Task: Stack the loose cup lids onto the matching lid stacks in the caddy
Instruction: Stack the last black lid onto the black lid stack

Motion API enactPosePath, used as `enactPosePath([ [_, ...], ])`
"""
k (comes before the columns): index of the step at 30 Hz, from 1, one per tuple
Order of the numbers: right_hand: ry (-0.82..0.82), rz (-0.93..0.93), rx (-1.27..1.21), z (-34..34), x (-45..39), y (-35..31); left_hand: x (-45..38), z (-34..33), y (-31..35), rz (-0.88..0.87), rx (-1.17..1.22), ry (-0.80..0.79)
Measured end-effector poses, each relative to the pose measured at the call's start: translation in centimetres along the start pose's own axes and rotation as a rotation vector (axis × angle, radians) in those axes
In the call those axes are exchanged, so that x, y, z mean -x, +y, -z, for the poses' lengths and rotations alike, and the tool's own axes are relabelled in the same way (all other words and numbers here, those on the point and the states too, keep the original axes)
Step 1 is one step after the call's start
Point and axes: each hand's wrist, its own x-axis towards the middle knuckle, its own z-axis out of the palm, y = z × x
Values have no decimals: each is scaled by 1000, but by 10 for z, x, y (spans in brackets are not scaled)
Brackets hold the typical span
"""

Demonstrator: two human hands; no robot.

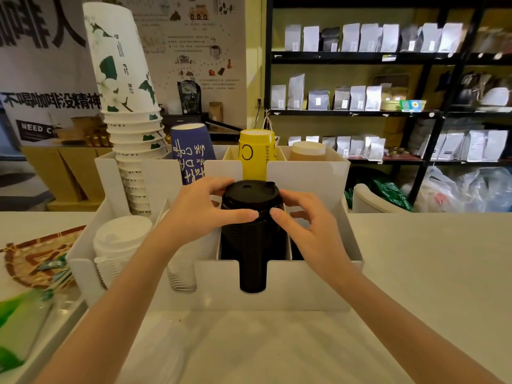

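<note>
A woven tray (30,256) is lying at the far left edge of the pale counter (432,261), with green-printed packets beside it. Next to it the white caddy (304,284) is standing on the counter, divided into compartments. In its front left compartment a stack of white lids (119,245) is sitting, and behind that a tall stack of white paper cups with green leaf print (124,87) is leaning to the left. A stack of clear lids (181,275) is showing in the next front slot, partly hidden by the left forearm. Further back, a blue cup stack (191,151), a yellow cup stack (257,153) and a brown cup stack (307,151) are standing in the rear compartments.

The left hand (199,209) is curling around the left side of the top black lid (250,195), thumb pressing on its near rim and fingers on the far rim, so this grip is closing on the lid. That lid is sitting on top of the black lid stack (252,253) in the middle front compartment. The right hand (307,220) is touching the lid's right side with thumb and fingertips, its grip loosely pinching the rim.

Black shelves (360,58) with white and grey bags are standing at the right background.
</note>
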Motion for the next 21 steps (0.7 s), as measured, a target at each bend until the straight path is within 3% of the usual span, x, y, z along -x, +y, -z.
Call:
enactPosePath([
  [13, -53, -17, -29, -1, -4, 2, 11, -16, 4, 29, -145, 218],
  [21, -27, -25, -48, -3, -5, 2, 18, -28, 2, 44, -140, 265],
])
